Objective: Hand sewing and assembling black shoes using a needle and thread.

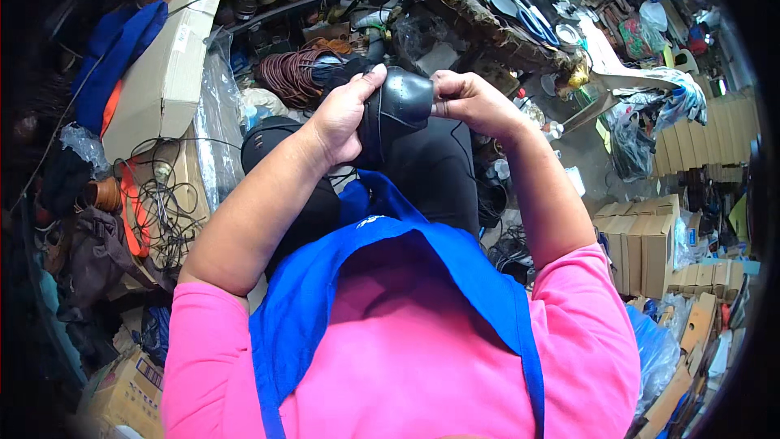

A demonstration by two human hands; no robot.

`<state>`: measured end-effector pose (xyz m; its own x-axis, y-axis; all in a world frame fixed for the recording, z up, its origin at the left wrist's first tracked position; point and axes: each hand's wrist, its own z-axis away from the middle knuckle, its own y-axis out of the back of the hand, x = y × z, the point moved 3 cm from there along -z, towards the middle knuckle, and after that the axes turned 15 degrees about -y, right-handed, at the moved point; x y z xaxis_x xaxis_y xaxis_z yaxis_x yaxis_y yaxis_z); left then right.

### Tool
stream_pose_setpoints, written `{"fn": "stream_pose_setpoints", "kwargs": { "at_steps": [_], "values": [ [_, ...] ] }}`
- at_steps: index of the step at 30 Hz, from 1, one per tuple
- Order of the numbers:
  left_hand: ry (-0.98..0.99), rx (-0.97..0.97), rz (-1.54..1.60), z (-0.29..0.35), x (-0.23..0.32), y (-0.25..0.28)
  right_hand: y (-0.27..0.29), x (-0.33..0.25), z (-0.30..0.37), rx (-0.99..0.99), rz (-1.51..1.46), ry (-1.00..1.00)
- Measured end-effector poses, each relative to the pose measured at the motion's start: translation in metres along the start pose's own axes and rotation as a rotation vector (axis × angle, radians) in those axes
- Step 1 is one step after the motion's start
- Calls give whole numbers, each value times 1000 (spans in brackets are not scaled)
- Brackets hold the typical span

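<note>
A black leather shoe (400,104) with punched toe decoration is held up over my lap. My left hand (341,118) wraps around its left side, fingers closed over the upper. My right hand (467,99) pinches the shoe's right edge with fingers and thumb. Both forearms come up from the lower edge past a pink shirt and blue apron (382,276). My black-trousered knees (431,171) lie under the shoe.
A cluttered workbench (496,28) with tools stands ahead to the right. A coil of brown cord (288,73) lies beyond my left hand. A long cardboard box (162,73) and tangled wires (166,203) are on the left, stacked small cartons (642,244) on the right.
</note>
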<state>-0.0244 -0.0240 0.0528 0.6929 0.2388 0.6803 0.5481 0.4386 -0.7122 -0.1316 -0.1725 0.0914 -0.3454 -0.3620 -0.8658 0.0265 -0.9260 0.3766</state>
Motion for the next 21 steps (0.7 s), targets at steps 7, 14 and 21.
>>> {"fn": "stream_pose_setpoints", "kwargs": {
  "at_steps": [7,14,21],
  "values": [
    [17,27,-57,9,-12,1,-8,19,5,-61,-98,-57],
    [34,71,-57,31,-33,2,-34,28,18,-196,-206,-104],
    [71,52,14,44,-46,3,-46,42,22,-264,-269,-23]
  ]
}}
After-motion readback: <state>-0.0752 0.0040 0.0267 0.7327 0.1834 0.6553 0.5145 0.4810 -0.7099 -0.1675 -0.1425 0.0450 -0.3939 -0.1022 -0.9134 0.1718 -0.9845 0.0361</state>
